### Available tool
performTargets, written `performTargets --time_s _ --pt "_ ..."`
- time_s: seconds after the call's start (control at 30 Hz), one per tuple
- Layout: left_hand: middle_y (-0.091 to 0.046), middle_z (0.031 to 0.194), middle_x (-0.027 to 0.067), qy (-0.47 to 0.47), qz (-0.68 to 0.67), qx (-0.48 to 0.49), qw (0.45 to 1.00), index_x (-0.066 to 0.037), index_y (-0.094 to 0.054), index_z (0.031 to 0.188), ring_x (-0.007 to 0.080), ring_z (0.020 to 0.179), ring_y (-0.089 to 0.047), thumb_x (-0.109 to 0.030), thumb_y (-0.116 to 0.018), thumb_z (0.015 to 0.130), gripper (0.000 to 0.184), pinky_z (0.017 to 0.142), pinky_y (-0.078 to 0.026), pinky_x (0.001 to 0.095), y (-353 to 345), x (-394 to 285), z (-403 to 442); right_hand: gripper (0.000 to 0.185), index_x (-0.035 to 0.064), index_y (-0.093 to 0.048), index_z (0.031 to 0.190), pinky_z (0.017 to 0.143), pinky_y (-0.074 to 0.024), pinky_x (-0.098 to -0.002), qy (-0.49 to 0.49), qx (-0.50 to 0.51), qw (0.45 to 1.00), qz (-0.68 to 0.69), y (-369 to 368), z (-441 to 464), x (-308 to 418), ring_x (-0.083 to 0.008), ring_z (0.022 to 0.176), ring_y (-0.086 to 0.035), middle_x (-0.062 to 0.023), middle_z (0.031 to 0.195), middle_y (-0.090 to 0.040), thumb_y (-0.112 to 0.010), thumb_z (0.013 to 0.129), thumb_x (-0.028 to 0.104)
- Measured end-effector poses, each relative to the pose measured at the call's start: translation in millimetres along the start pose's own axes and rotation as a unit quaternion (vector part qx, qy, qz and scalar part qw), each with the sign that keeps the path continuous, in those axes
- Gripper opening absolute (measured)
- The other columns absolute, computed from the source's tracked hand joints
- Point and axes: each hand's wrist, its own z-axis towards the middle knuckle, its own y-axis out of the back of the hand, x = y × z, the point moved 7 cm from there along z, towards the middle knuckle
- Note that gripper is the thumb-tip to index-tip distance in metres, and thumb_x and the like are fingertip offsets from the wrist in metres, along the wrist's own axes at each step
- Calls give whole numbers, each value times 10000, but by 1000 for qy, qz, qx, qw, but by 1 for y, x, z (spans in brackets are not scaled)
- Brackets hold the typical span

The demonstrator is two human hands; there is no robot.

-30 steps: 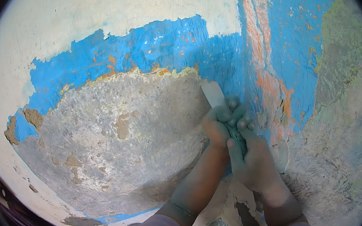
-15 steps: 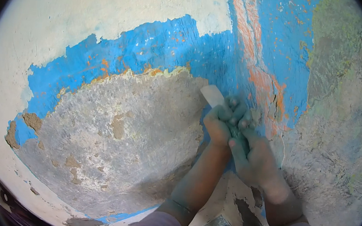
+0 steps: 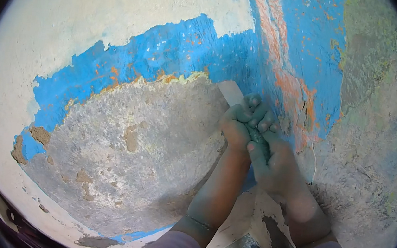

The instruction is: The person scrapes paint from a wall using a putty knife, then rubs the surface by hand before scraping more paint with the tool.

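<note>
Both hands grip a scraper (image 3: 230, 93) whose pale flat blade points up and to the left. Its blade lies against the wall where blue paint (image 3: 167, 48) meets bare grey plaster (image 3: 158, 134); whether the edge presses in, I cannot tell. My left hand (image 3: 238, 123), closed, is nearest the blade. Just below it, my right hand (image 3: 275, 156) wraps the lower end of the tool, thumb along it. The fingers overlap and hide most of the handle. A grey-green dust coats both hands.
Off-white paint (image 3: 124, 5) covers the wall's upper left, with ragged edges. An orange-pink streak (image 3: 277, 40) runs down right of my hands, with rough grey wall (image 3: 368, 161) beyond. Brown patches (image 3: 40, 135) show at the left.
Both hands and the scraper have moved slightly up and to the left along the wall. The grip looks the same.
</note>
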Motion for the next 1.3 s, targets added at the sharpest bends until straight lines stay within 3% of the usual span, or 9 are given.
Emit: performTargets --time_s 0.2,0.27,0.4,0.57,0.9,0.97,1.07,1.2,1.3 --pt "-338 563 -14 -3 -31 20 999 -116 -489 823 164 507 -379 -144 -453 635 194 574 -412 371 5 -4 6 256 -108 -547 1011 597 -448 -333 41 -6 998 -38 -7 6 -3 -254 607 -578 -221 692 -578 -557 848 89" --pt "-334 547 9 -10 -22 -14 1000 -75 -470 808 174 479 -396 -131 -424 638 185 494 -475 365 -5 -11 9 261 -49 -591 1008 656 -498 -466 -30 -1 999 22 -4 14 2 -456 762 -608 -287 776 -607 -549 838 145" --pt "-332 548 6 7 -51 31 998 -76 -473 810 171 478 -391 -126 -432 641 181 503 -477 371 -6 1 -2 256 -39 -585 1009 615 -493 -470 41 -16 999 -3 3 2 12 -450 718 -609 -280 744 -602 -551 831 141" --pt "-346 566 6 -22 -14 -4 1000 -79 -464 824 173 497 -400 -123 -431 646 186 529 -471 375 -11 -15 2 304 -31 -584 1055 615 -496 -462 -28 20 999 -9 -5 12 6 -440 716 -615 -278 741 -603 -575 817 158" --pt "-345 567 8 -12 -10 25 1000 -94 -457 818 174 511 -406 -127 -427 650 174 545 -448 376 -13 -19 -3 310 -34 -592 1039 627 -507 -463 -7 -1 1000 -19 -5 9 19 -434 717 -615 -264 774 -618 -589 813 178" --pt "-353 567 13 10 -95 82 992 -93 -455 809 180 524 -417 -127 -426 642 173 568 -452 383 -16 -8 -13 275 -83 -555 1041 610 -469 -353 22 34 998 -51 -3 -2 22 -317 668 -638 -245 755 -608 -572 824 85" --pt "-354 566 14 -8 -81 74 994 -93 -452 800 185 535 -425 -127 -426 636 169 587 -455 391 -7 -13 -5 279 -80 -555 1037 615 -471 -355 -18 55 996 -67 -9 6 11 -315 681 -639 -241 759 -609 -576 824 99" --pt "-352 565 14 -4 -36 37 999 -95 -448 790 187 534 -420 -126 -424 627 167 583 -451 396 -7 -9 -9 283 -87 -551 1029 625 -472 -347 -22 52 997 -59 -6 0 10 -314 685 -639 -247 770 -609 -577 824 106" --pt "-350 570 12 1 -64 47 997 -97 -448 789 190 536 -424 -127 -423 627 166 593 -458 399 -1 -12 -8 291 -3 -619 1028 670 -502 -463 71 -31 996 -41 -4 0 20 -435 772 -612 -261 821 -624 -599 805 183"
